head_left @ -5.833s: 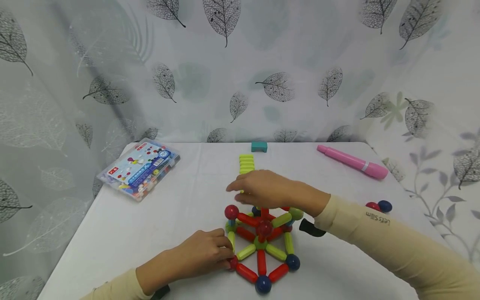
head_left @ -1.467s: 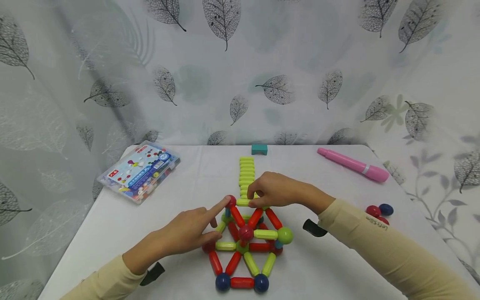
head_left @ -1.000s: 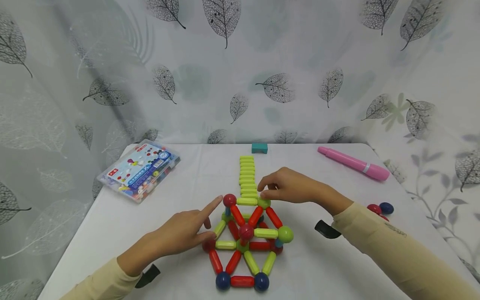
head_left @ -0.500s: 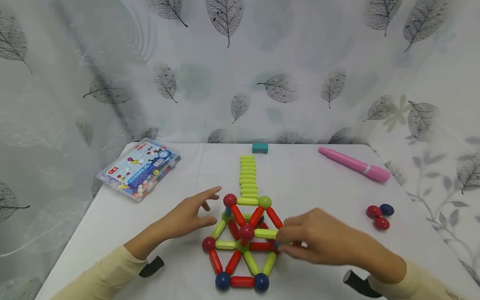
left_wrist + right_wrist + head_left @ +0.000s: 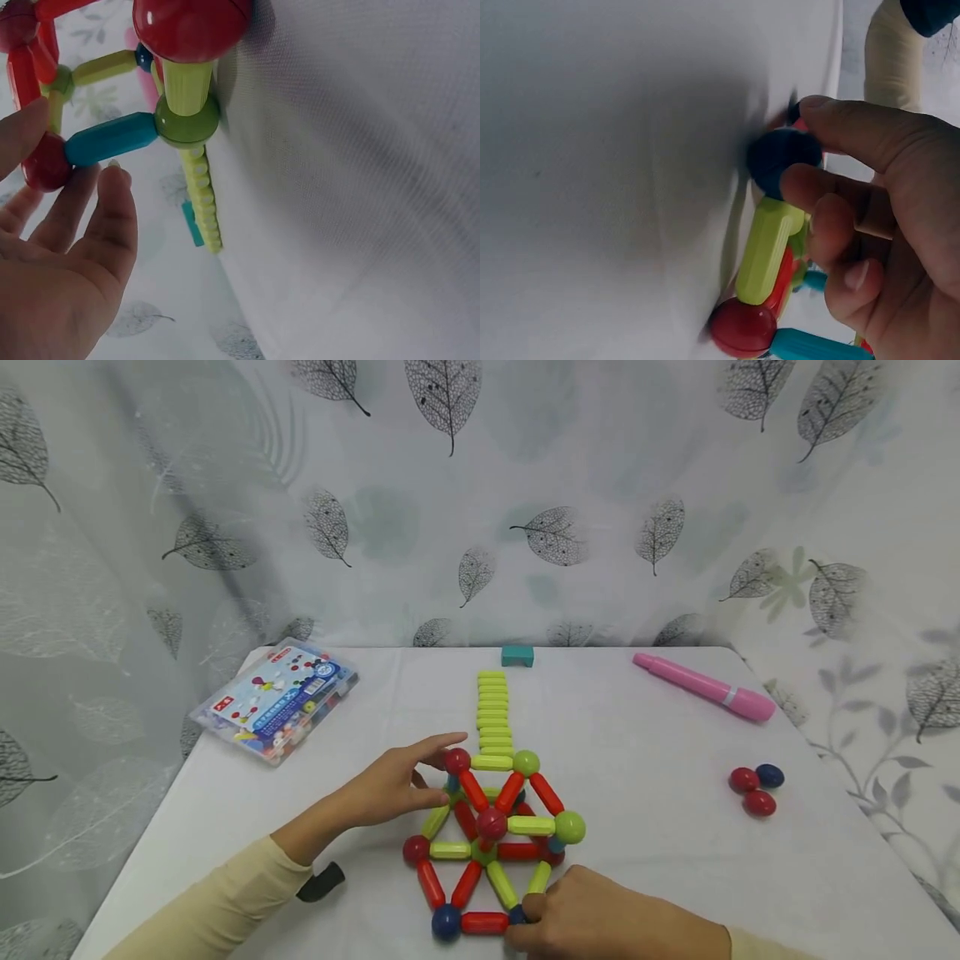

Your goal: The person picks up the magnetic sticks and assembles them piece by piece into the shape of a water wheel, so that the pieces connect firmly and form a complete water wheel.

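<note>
A frame of magnetic rods [image 5: 451, 850] and balls stands on the white table, with red and yellow-green rods, blue uprights and red, green and dark blue balls. My left hand [image 5: 390, 785] is at its upper far left corner. The fingers lie around the top red ball [image 5: 49, 166], with a fingertip close below the blue rod [image 5: 112, 139]. At the near right corner my right hand [image 5: 600, 914] pinches the dark blue ball [image 5: 780, 161] between thumb and finger. The hand covers most of that ball in the head view.
A row of yellow-green rods [image 5: 492, 702] lies behind the frame, with a teal block [image 5: 517, 656] beyond. A clear kit box [image 5: 277, 697] sits back left. At right are a pink marker-shaped object [image 5: 705, 687] and loose balls [image 5: 760, 803].
My right hand has gone from the top green balls down to the near right blue ball. My left hand drew back, then came to the top red ball. Earlier the frame was turned.
</note>
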The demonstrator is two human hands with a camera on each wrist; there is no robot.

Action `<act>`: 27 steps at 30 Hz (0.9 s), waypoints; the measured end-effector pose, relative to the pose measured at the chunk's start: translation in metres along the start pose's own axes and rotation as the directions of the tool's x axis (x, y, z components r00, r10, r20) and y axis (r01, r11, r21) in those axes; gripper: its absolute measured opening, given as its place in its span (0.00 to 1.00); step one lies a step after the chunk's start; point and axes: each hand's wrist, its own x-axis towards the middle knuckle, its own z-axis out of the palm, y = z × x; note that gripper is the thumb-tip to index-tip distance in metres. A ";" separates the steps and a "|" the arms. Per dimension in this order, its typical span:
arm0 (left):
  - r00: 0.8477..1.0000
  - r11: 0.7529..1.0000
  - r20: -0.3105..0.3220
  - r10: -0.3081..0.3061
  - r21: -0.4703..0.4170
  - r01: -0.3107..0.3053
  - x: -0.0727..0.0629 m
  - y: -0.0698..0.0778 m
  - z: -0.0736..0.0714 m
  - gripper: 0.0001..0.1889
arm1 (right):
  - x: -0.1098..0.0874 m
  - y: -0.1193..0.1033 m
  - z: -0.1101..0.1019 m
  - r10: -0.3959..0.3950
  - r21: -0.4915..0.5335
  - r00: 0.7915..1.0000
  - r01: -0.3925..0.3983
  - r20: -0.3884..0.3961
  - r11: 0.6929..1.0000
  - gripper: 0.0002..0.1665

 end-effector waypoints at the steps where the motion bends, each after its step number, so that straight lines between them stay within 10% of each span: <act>1: 1.000 1.000 -0.005 -0.005 -0.003 0.005 0.000 -0.001 0.000 0.43 | -0.001 0.002 0.001 -0.002 0.006 1.000 0.002 -0.013 1.000 0.15; 15: 0.979 0.955 0.150 -0.139 -0.241 0.172 -0.038 -0.010 -0.012 0.38 | -0.033 0.055 0.000 0.247 0.209 0.963 -0.222 -0.103 0.952 0.16; 22: 0.935 0.845 0.351 -0.046 -0.485 0.223 -0.054 -0.012 -0.015 0.33 | -0.031 0.094 -0.009 0.379 0.193 0.919 -0.354 -0.112 0.915 0.17; 27: 0.885 0.825 0.462 0.058 -0.521 0.218 -0.060 -0.007 -0.014 0.25 | -0.017 0.112 -0.016 0.402 0.150 0.909 -0.384 -0.112 0.911 0.17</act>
